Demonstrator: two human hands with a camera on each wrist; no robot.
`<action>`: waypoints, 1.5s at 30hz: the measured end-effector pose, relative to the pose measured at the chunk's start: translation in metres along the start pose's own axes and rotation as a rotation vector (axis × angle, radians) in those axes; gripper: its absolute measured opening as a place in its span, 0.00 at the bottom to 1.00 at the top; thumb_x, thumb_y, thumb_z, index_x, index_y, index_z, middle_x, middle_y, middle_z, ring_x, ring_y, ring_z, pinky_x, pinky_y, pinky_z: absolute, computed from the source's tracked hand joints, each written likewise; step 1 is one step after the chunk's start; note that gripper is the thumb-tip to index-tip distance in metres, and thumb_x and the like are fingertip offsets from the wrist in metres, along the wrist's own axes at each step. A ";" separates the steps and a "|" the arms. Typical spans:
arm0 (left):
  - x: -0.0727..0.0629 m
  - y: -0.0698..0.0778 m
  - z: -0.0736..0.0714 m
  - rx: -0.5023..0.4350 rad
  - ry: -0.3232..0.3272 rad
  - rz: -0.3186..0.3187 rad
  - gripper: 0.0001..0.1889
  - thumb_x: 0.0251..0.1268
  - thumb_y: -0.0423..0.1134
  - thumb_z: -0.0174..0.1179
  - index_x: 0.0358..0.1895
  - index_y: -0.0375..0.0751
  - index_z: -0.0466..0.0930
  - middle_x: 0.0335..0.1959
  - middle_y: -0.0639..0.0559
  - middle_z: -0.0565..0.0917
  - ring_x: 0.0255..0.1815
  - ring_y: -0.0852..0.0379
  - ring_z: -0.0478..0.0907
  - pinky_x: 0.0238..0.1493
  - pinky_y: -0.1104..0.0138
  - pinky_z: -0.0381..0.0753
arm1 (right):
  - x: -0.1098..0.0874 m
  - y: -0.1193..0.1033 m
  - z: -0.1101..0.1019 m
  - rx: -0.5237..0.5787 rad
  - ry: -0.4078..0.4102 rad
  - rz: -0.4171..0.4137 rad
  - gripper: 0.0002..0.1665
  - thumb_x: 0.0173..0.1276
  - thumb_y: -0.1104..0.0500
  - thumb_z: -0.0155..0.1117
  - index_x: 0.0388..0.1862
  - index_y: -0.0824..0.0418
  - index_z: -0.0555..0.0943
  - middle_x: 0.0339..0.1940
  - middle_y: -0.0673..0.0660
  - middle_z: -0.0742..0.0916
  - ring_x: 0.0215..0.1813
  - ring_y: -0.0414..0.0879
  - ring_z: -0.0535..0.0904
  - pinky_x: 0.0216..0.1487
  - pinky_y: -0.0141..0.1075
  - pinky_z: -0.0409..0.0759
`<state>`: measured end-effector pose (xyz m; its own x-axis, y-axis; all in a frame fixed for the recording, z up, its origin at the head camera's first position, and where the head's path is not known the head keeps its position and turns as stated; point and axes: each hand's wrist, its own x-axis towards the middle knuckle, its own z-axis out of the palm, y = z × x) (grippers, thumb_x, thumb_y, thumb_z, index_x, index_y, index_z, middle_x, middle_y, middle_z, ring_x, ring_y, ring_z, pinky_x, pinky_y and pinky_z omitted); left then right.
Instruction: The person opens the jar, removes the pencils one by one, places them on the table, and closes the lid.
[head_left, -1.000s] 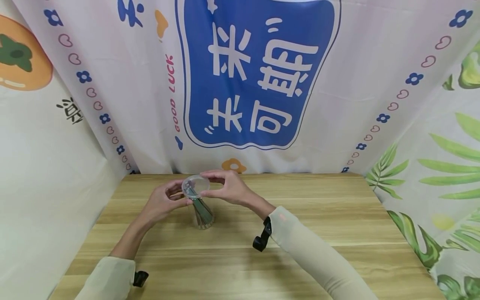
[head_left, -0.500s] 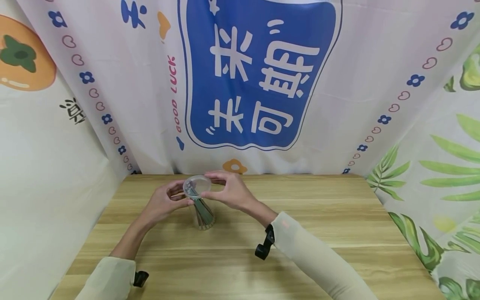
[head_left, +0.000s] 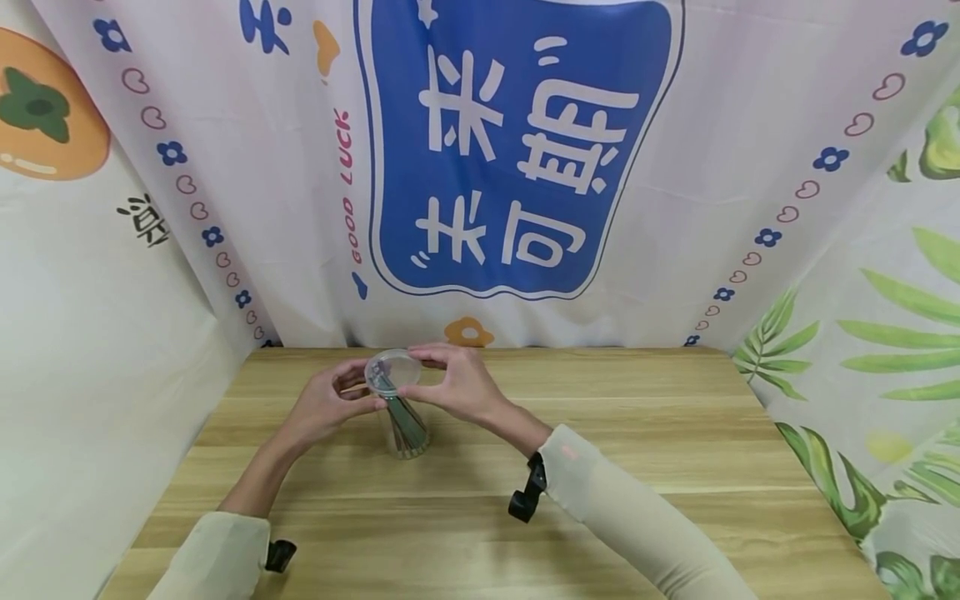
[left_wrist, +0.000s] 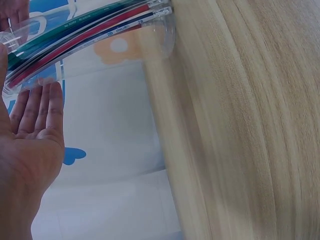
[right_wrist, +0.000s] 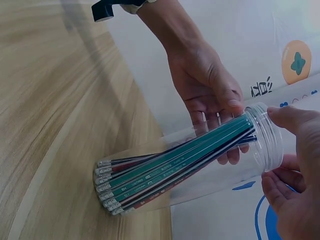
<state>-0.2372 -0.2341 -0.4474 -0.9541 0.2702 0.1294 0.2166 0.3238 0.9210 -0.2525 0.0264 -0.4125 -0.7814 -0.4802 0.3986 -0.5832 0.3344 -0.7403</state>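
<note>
A clear plastic jar point(right_wrist: 212, 185) stands upright on the table, slightly tilted in the head view. Inside it lean several pencils point(right_wrist: 170, 167), green, red and dark, eraser ends down. My left hand point(head_left: 322, 404) holds the jar near its top, thumb on the near side and fingers round the far side. On the jar's mouth sits a clear round lid point(head_left: 393, 373). My right hand point(head_left: 467, 387) grips the lid's rim between thumb and fingers. In the right wrist view, the ridged neck and lid overlap, so how tightly the lid sits cannot be told.
The wood-grain table point(head_left: 600, 467) stretches out to the right and in front of the jar. A printed curtain point(head_left: 300, 208) hangs behind the table's back edge. Black camera mounts point(head_left: 528, 492) sit on both wrists.
The right thumb has shifted slightly left along the lid's rim. The left hand and the jar stay where they were, apart from a slight sway of the head view.
</note>
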 end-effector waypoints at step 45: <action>0.001 -0.002 0.001 -0.012 -0.020 0.014 0.36 0.63 0.34 0.77 0.71 0.28 0.72 0.66 0.30 0.80 0.66 0.33 0.80 0.58 0.67 0.86 | 0.003 0.004 -0.008 0.051 -0.091 -0.036 0.38 0.62 0.55 0.84 0.68 0.67 0.81 0.67 0.60 0.85 0.65 0.51 0.84 0.66 0.29 0.80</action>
<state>-0.2383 -0.2337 -0.4491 -0.9467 0.2924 0.1354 0.2276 0.3091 0.9234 -0.2594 0.0326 -0.4103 -0.7357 -0.5632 0.3762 -0.5963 0.2753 -0.7541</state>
